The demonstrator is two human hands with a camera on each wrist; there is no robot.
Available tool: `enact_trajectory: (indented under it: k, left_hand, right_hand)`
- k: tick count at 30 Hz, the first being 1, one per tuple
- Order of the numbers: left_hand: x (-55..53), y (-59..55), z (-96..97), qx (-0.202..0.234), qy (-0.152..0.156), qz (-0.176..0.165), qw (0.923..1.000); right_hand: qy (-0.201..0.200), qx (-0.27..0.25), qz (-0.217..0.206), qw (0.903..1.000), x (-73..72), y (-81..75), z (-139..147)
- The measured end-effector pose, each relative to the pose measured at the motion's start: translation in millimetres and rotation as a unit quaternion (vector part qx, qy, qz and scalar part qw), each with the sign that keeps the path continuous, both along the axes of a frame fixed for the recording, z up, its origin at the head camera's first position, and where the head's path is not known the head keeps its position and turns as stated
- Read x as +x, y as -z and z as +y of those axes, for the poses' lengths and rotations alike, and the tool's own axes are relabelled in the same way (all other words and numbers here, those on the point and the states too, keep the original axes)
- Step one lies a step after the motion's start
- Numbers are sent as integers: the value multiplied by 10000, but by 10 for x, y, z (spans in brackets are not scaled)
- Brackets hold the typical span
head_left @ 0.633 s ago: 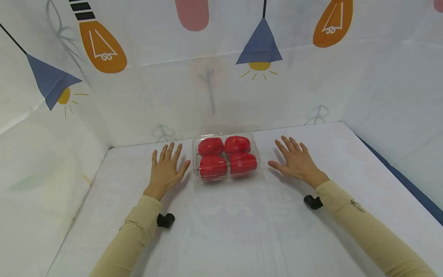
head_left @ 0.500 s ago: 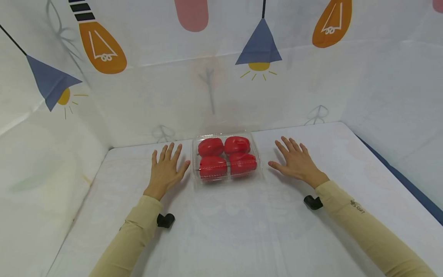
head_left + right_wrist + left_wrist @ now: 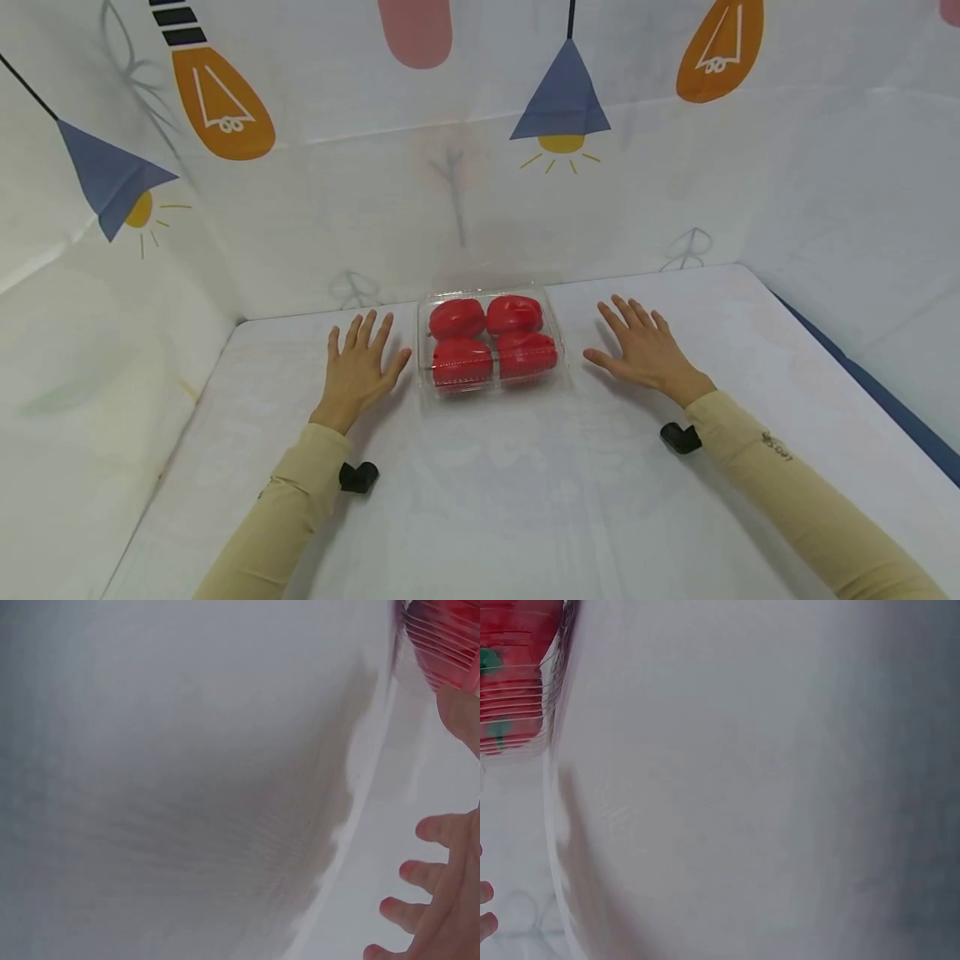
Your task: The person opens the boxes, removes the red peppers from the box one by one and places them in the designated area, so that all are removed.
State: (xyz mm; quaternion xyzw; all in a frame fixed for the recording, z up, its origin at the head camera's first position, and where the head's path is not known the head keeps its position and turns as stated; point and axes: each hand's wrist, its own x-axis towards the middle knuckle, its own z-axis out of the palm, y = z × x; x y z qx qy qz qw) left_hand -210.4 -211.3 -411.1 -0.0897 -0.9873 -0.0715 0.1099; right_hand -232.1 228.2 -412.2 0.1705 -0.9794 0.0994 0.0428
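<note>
Plainly, we have a white tabletop (image 3: 480,508) before us, smooth and pale, its far edge meeting a white cloth backdrop (image 3: 330,217) that rises behind and along both sides. On that cloth we see orange light bulbs (image 3: 225,104), blue pendant lamps (image 3: 561,96) with yellow half-discs beneath, and a pink rounded shape (image 3: 416,33) at the top; grey plant-like outlines show faintly lower down. Past the table's right edge runs a dark blue strip (image 3: 862,379).

Near the far edge, about midway between our hands, sits a clear plastic container (image 3: 423,333) with four red peppers (image 3: 514,314) inside, two by two; the left wrist view shows us green stems. Our left hand (image 3: 360,367) lies just beside its left side, our right hand (image 3: 645,354) to its right and slightly farther off. Both have fingers spread, hold nothing and cast soft shadows on the white. Our beige sleeves (image 3: 810,492) reach the wrists.
</note>
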Motion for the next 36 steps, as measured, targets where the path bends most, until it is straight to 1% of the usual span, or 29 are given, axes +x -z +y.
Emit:
enact_trajectory:
  k: [2, 4, 6, 7, 8, 9, 10, 12, 13, 14, 15, 16, 18, 23, 25, 28, 31, 33, 36]
  left_hand:
    - [-2, 7, -3, 62, 2, 19, 10000]
    - [2, 12, 2, 232, 23, 31, 9997]
    - [16, 20, 20, 630, 99, -4, 9980]
    - [27, 27, 32, 912, 174, -26, 9957]
    - [40, 35, 47, 1256, 253, -100, 9917]
    - [54, 44, 66, 1671, 352, -190, 9851]
    - [71, 54, 88, 2099, 450, -284, 9763]
    - [101, 85, 136, 2898, 609, -475, 9540]
    - [115, 102, 162, 3225, 683, -557, 9425]
    - [129, 116, 189, 3516, 716, -638, 9312]
    - [139, 132, 215, 3724, 761, -662, 9226]
    - [148, 151, 237, 3858, 799, -673, 9166]
    - [164, 179, 277, 4091, 841, -686, 9060]
    - [198, 215, 327, 4518, 873, -696, 8851]
    - [210, 223, 330, 4598, 876, -706, 8808]
    - [227, 229, 326, 4664, 916, -746, 8766]
    - [250, 228, 320, 4710, 947, -866, 8728]
    - [261, 227, 317, 4762, 953, -973, 8687]
    - [264, 229, 324, 4760, 880, -1119, 8678]
  right_hand:
    - [-16, -35, 17, 10000, -2, 0, 8]
    - [-71, -106, 17, 9999, -5, -4, 18]
    - [-132, -220, 3, 9997, -9, -8, 26]
    - [-174, -283, -17, 9994, -8, -11, 28]
    - [-221, -359, -43, 9991, -10, -14, 28]
    - [-271, -442, -72, 9986, -12, -18, 28]
    - [-312, -531, -108, 9980, -13, -22, 25]
    - [-397, -720, -168, 9965, -15, -31, 15]
    - [-440, -807, -191, 9956, -17, -36, 8]
    - [-485, -889, -214, 9946, -18, -41, 1]
    - [-526, -943, -240, 9939, -15, -46, -8]
    - [-561, -996, -261, 9931, -13, -52, -16]
    - [-637, -1077, -281, 9917, 0, -61, -34]
    - [-844, -1323, -194, 9874, 33, -76, -72]
    - [-939, -1421, -106, 9853, 42, -79, -84]
    - [-1069, -1612, 2, 9811, 66, -102, -105]
    - [-1231, -1859, 0, 9748, 112, -150, -137]
    - [-1305, -1998, -2, 9711, 151, -183, -169]
    - [-1413, -2143, 70, 9665, 208, -226, -236]
